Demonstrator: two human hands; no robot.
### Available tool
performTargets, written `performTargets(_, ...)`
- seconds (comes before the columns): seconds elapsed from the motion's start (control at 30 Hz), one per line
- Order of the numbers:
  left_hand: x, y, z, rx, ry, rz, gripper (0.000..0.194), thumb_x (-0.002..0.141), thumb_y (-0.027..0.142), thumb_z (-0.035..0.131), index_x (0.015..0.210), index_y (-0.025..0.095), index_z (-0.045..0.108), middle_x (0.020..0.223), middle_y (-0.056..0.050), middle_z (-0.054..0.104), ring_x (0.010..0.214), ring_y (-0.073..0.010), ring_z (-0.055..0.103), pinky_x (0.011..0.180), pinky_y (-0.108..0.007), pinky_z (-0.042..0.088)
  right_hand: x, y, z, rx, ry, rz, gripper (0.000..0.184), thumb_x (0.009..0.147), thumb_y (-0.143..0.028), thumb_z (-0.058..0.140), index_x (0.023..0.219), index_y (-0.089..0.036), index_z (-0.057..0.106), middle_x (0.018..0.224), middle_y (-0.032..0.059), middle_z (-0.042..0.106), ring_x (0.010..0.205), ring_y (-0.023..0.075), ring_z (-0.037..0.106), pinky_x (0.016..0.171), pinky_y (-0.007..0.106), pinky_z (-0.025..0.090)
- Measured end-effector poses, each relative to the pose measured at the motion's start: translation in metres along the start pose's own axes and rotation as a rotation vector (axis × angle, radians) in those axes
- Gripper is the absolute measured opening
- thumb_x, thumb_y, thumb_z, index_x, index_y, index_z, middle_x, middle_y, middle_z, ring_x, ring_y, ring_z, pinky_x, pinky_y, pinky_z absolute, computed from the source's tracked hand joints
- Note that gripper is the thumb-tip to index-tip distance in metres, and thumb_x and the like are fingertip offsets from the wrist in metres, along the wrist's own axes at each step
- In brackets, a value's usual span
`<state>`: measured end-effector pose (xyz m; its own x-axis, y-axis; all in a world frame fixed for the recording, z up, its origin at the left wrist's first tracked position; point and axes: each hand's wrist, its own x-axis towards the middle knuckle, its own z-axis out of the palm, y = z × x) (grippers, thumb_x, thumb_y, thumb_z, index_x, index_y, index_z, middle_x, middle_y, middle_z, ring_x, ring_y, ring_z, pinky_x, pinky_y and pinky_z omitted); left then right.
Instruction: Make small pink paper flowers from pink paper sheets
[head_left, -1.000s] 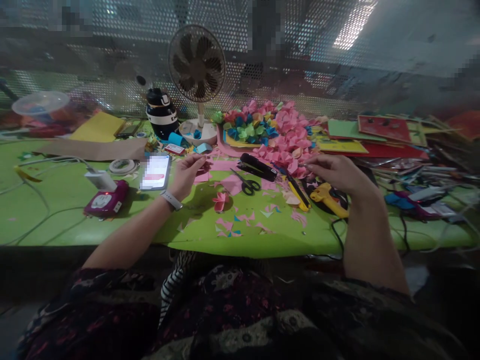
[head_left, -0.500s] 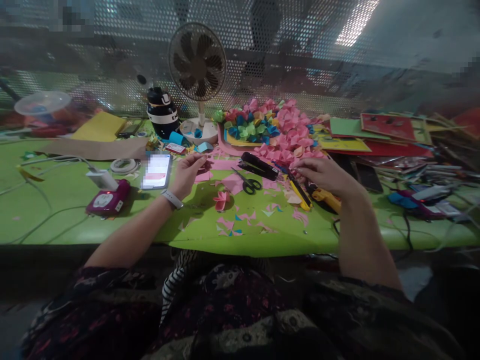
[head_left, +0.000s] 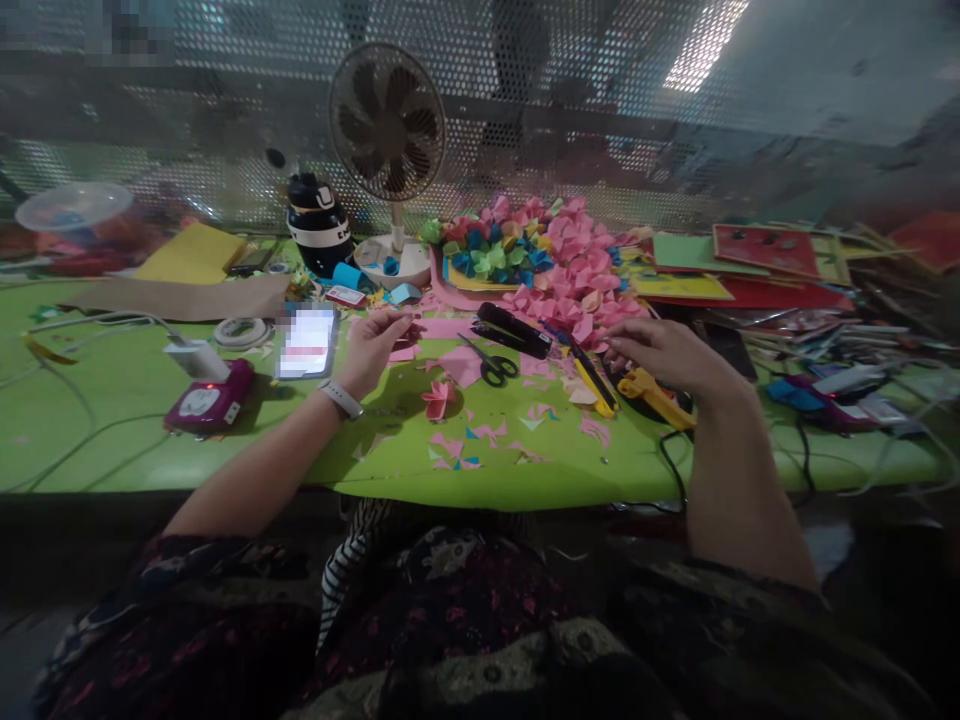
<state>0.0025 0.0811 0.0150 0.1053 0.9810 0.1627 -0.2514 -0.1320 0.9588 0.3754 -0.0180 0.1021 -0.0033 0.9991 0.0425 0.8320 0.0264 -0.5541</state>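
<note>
My left hand (head_left: 373,352) is over the table at the edge of some pink paper strips (head_left: 442,328), beside a lit phone (head_left: 305,342). Its thumb and fingers are closed together; what they pinch, if anything, is too small to make out. On the other side, my right hand (head_left: 660,352) hovers above a yellow glue gun (head_left: 654,395) and a yellow-black cutter (head_left: 595,380). Those fingers are also pinched, their contents hidden. Between the hands lie a black stapler (head_left: 514,330), dark scissors (head_left: 491,362) and a folded pink paper flower (head_left: 438,400).
A heap of pink paper flowers (head_left: 581,250) rises at the back, next to blue and green ones (head_left: 495,262). A fan (head_left: 388,120) and a black bottle (head_left: 319,228) stand left of it. Purple power socket (head_left: 210,398) and cables are at left; card sheets (head_left: 765,250) at right.
My right hand moved left and a little down, then shifted back to the right, uncovering more of the glue gun. My left hand stays in nearly the same place.
</note>
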Motion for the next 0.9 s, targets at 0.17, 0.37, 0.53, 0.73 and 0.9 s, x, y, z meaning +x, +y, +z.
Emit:
performTargets(0.17,-0.001,0.002,0.0,0.015,-0.048,0.013,0.024,0.074,0.034,0.078,0.087,0.014,0.073,0.077,-0.005,0.074,0.071,-0.0135,0.07,0.075,-0.029,0.058,0.01,-0.004,0.014,0.026,-0.061,0.023,0.021,0.084,-0.037,0.055,0.091,-0.021,0.066,0.078,0.0044,0.071,0.068,0.0201,0.067,0.069,0.035,0.054)
performTargets(0.37,-0.003,0.006,0.002,0.04,-0.062,-0.003,0.016,0.079,0.028,0.074,0.088,0.015,0.072,0.078,-0.005,0.074,0.071,-0.0134,0.069,0.075,-0.03,0.057,0.016,-0.005,0.018,-0.136,-0.108,-0.085,0.025,0.082,-0.042,0.057,0.088,-0.022,0.07,0.084,0.004,0.073,0.078,0.021,0.068,0.072,0.031,0.052)
performTargets(0.53,-0.004,0.005,0.002,0.042,-0.094,-0.011,0.014,0.079,0.026,0.074,0.087,0.014,0.072,0.078,-0.005,0.073,0.068,-0.0131,0.068,0.074,-0.03,0.057,0.01,0.007,0.008,-0.142,-0.105,-0.05,0.031,0.083,-0.047,0.056,0.091,-0.021,0.07,0.082,0.0044,0.073,0.074,0.0208,0.067,0.071,0.033,0.051)
performTargets(0.73,-0.006,0.003,0.002,0.135,-0.17,-0.041,0.014,0.08,0.027,0.075,0.083,0.014,0.073,0.078,-0.008,0.073,0.071,-0.015,0.069,0.075,-0.031,0.056,0.014,-0.01,0.032,-0.139,-0.205,-0.115,0.03,0.085,-0.045,0.055,0.098,-0.023,0.071,0.093,0.0043,0.076,0.084,0.0226,0.07,0.075,0.032,0.051)
performTargets(0.9,-0.007,0.006,0.004,0.134,-0.183,-0.032,0.016,0.077,0.03,0.077,0.081,0.015,0.074,0.077,-0.007,0.074,0.071,-0.0145,0.069,0.073,-0.029,0.057,0.02,-0.033,0.047,-0.107,-0.255,-0.1,0.027,0.085,-0.042,0.056,0.098,-0.024,0.07,0.093,0.0046,0.076,0.084,0.0225,0.071,0.077,0.032,0.052)
